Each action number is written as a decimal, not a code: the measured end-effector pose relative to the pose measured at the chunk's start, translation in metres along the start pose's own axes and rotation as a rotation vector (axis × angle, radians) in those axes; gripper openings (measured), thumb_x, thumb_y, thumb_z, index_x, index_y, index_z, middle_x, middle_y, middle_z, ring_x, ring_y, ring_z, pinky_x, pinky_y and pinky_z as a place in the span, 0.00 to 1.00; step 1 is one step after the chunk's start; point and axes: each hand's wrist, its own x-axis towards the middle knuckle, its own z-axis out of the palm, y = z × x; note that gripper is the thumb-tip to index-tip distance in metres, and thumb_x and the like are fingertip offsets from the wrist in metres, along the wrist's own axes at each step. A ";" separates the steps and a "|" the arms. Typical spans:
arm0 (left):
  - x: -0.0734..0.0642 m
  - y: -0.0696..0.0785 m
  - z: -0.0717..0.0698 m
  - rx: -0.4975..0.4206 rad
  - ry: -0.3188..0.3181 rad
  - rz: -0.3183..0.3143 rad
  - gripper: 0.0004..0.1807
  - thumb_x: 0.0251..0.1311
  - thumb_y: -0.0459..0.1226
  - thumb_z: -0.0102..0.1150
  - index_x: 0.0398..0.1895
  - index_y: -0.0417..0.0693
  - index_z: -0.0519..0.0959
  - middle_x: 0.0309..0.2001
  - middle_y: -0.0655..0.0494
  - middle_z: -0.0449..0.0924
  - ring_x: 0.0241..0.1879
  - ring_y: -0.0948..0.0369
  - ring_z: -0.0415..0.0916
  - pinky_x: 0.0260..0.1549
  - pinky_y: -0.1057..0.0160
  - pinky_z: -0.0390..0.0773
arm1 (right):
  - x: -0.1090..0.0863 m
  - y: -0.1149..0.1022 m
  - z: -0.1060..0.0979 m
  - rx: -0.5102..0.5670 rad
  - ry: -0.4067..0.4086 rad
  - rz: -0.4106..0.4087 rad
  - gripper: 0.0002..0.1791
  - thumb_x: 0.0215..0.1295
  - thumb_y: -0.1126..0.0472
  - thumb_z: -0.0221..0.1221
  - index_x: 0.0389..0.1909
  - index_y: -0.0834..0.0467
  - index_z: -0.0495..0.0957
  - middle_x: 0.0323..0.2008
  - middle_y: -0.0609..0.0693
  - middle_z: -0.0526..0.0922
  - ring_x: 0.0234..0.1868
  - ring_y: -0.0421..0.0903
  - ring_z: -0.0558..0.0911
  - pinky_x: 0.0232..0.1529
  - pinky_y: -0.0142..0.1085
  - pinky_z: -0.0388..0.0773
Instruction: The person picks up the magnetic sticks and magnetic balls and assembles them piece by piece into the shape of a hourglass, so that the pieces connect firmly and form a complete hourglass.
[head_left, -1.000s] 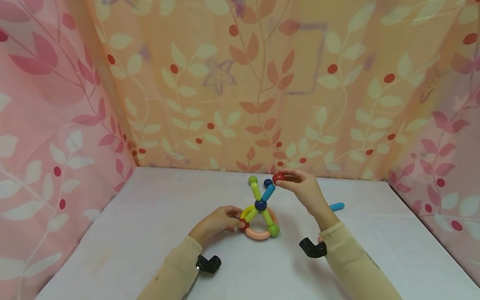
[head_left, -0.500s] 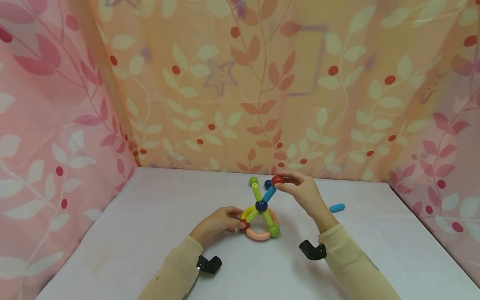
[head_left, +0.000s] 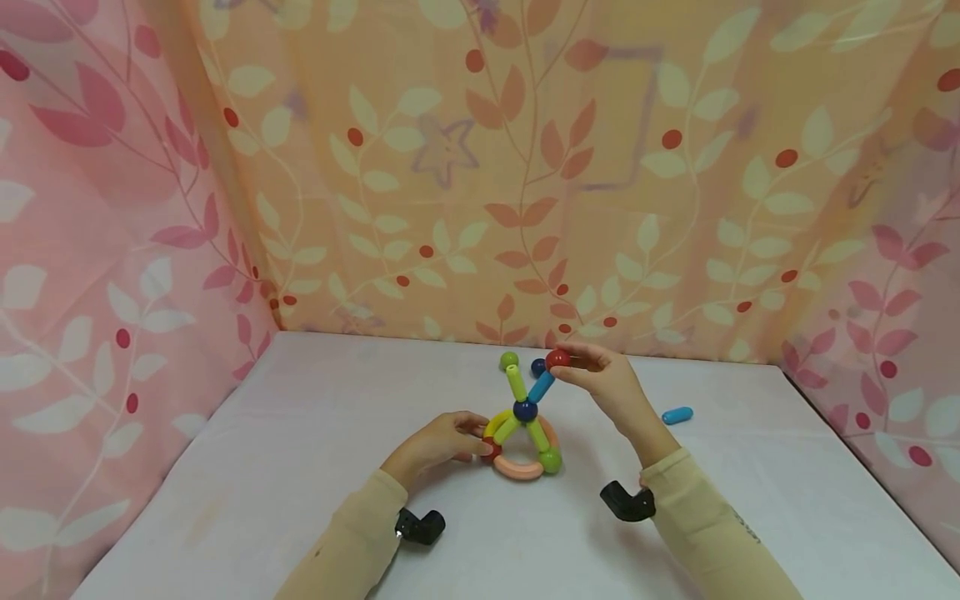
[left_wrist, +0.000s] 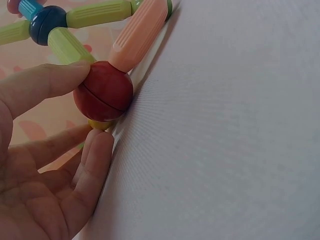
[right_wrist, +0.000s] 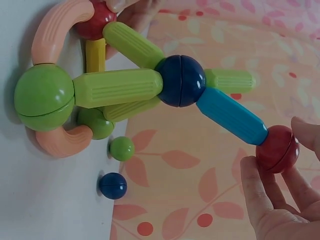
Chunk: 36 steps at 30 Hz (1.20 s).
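A ball-and-rod magnetic-looking model stands on the white table, its dark blue ball (right_wrist: pixel 181 81) joining several light green rods (right_wrist: pixel 118 88) and a blue rod (right_wrist: pixel 232 115). Curved peach rods (head_left: pixel 519 470), a yellow one and coloured balls form its base. My left hand (head_left: pixel 438 439) pinches the red base ball (left_wrist: pixel 103 91), thumb on top and fingers curled beneath. Up high, my right hand (head_left: pixel 603 379) holds another red ball (right_wrist: pixel 277 149) between thumb and fingertips, against the blue rod's upper end. One light green rod (head_left: pixel 515 382) points upward with a bare tip.
Behind the model lie a loose green ball (right_wrist: pixel 121 148) and a loose dark blue ball (right_wrist: pixel 113 185). A loose blue rod (head_left: pixel 677 415) rests right of the right hand. Patterned curtain (head_left: pixel 450 167) walls off the table's back and sides.
The right hand has brought its red ball slightly down onto the blue rod's upper end, where a gap showed before. The left hand keeps its grip on the base ball.
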 end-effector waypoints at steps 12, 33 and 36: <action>0.002 -0.001 0.000 -0.004 -0.011 0.010 0.29 0.54 0.40 0.73 0.60 0.48 0.77 0.48 0.52 0.78 0.42 0.59 0.77 0.45 0.63 0.83 | -0.005 0.015 -0.004 0.027 -0.018 0.094 0.34 0.62 0.46 0.67 0.67 0.52 0.71 0.65 0.57 0.76 0.66 0.56 0.74 0.69 0.59 0.67; -0.004 0.004 -0.003 -0.013 -0.044 -0.011 0.30 0.54 0.39 0.74 0.61 0.46 0.75 0.43 0.49 0.76 0.37 0.58 0.76 0.37 0.67 0.81 | -0.022 0.065 0.026 -0.163 -0.259 0.405 0.36 0.52 0.63 0.73 0.62 0.70 0.72 0.44 0.55 0.80 0.37 0.43 0.80 0.42 0.33 0.83; -0.004 0.004 -0.005 -0.019 -0.070 -0.001 0.31 0.54 0.37 0.73 0.62 0.44 0.74 0.43 0.49 0.77 0.36 0.59 0.78 0.38 0.65 0.83 | -0.021 0.064 0.026 -0.189 -0.265 0.402 0.36 0.52 0.62 0.74 0.62 0.69 0.72 0.44 0.55 0.81 0.38 0.43 0.80 0.43 0.35 0.83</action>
